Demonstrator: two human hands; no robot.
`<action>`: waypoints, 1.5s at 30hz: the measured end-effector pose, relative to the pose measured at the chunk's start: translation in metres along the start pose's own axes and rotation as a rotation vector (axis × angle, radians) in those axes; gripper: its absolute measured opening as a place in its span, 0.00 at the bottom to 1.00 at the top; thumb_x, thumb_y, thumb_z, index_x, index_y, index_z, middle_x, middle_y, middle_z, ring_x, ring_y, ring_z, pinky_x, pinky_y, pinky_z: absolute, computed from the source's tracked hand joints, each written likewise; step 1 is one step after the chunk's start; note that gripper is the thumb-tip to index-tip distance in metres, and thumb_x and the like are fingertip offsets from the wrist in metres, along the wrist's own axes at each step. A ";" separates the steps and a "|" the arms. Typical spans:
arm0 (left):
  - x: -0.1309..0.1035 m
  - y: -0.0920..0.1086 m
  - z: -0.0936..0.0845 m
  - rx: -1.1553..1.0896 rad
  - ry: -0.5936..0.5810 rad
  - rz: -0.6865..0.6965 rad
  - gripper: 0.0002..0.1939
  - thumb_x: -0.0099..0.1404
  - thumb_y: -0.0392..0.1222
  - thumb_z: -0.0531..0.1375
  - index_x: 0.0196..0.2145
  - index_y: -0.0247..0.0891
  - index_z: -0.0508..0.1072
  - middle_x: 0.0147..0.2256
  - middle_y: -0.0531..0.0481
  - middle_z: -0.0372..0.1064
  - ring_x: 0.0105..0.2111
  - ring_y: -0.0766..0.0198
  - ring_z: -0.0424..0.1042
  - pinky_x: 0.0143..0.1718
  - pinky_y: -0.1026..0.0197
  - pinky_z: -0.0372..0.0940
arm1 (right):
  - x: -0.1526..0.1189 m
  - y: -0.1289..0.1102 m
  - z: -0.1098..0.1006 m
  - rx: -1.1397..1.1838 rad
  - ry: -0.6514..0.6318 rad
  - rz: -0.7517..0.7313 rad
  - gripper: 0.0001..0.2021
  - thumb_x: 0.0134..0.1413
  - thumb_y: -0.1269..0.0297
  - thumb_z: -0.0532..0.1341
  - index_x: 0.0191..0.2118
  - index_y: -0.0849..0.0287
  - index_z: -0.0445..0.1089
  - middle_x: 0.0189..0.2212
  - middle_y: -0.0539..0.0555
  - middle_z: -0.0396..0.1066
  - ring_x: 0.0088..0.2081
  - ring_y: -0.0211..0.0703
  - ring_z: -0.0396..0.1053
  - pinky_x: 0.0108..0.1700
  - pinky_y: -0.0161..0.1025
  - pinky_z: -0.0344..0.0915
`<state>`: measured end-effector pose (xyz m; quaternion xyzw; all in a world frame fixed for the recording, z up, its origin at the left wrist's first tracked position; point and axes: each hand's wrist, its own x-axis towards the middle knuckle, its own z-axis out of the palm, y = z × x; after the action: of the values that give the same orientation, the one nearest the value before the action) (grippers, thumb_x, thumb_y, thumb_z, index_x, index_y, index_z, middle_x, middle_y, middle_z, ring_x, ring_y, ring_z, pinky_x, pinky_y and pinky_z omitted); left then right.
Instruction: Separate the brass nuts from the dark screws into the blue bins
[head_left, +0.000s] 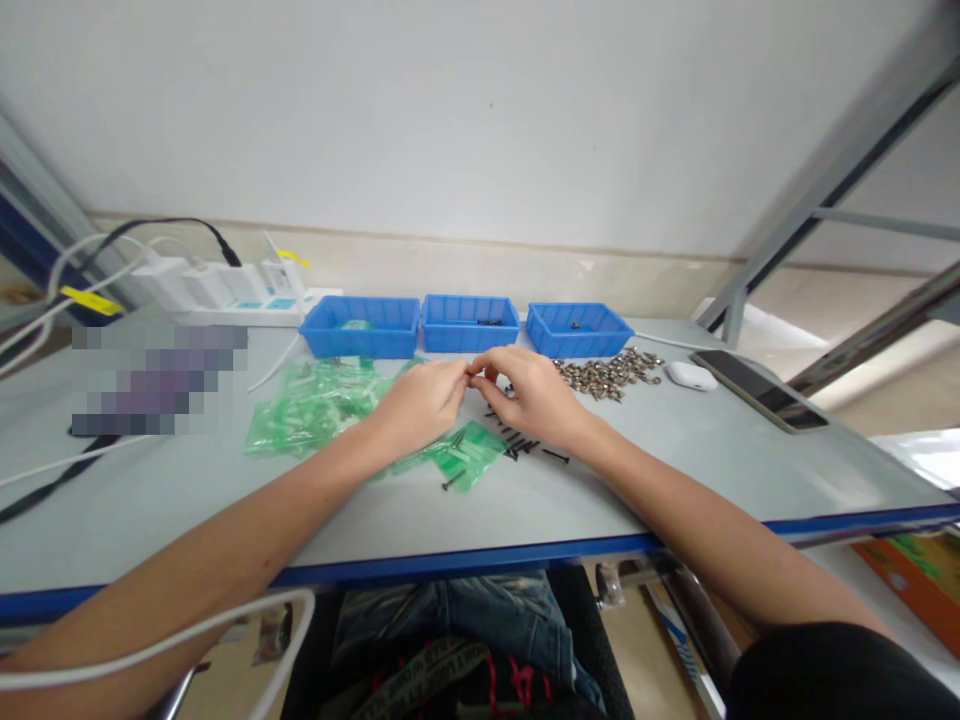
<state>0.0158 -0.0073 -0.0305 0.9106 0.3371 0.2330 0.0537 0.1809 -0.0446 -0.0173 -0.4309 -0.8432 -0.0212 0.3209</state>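
My left hand (424, 402) and my right hand (531, 392) meet at the fingertips above the middle of the table. Both are closed in a pinch; anything between the fingers is too small or hidden to make out. Under and beside my right hand lie several dark screws (517, 442), partly covered by it. A pile of small green plastic bags (319, 400) with pale pieces inside spreads to the left of my left hand. Closer to me, another green bag (469, 458) lies flat, with a single screw (453, 481) at its lower edge.
Three blue bins stand along the wall: a left bin (360, 345), a middle bin (471, 338) with dark screws inside, and a right bin (581, 343). Shiny metal pieces (611, 375) lie heaped before the right one. A white earbud case (691, 376), phone (761, 390) and power strip (255, 318) flank them.
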 end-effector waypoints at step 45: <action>0.001 0.000 -0.008 -0.002 0.045 -0.045 0.10 0.65 0.40 0.47 0.32 0.37 0.66 0.29 0.49 0.70 0.30 0.62 0.68 0.30 0.62 0.57 | 0.001 0.009 0.009 0.053 0.060 0.122 0.06 0.54 0.67 0.53 0.36 0.60 0.67 0.24 0.51 0.67 0.27 0.37 0.64 0.31 0.33 0.57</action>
<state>0.0129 -0.0071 -0.0229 0.8973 0.3583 0.2523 0.0521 0.1824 -0.0354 -0.0255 -0.4720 -0.8055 0.0078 0.3583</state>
